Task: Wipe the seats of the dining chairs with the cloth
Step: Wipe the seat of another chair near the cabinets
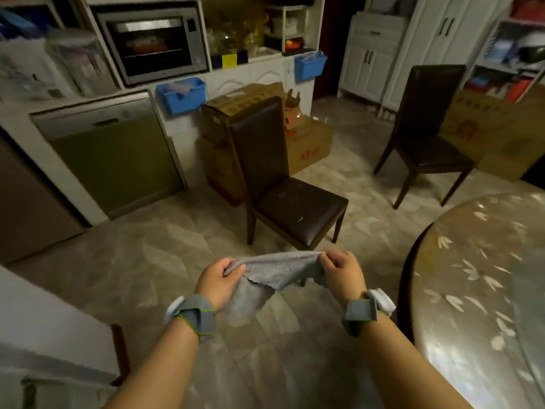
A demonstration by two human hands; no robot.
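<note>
A grey cloth (274, 270) hangs stretched between my two hands above the floor. My left hand (218, 278) grips its left end, and my right hand (342, 273) pinches its right corner. Straight ahead stands a dark brown dining chair (298, 211) with a leather seat, its back toward the cabinets. The cloth is held just in front of that seat's near edge, apart from it. A second dark dining chair (430, 154) stands farther off at the right.
A round patterned dining table (477, 290) fills the right foreground. Cardboard boxes (306, 143) are stacked behind the near chair and more (483, 125) beside the far one. White cabinets with an oven (153, 45) line the back wall; a white surface (44, 326) lies at lower left.
</note>
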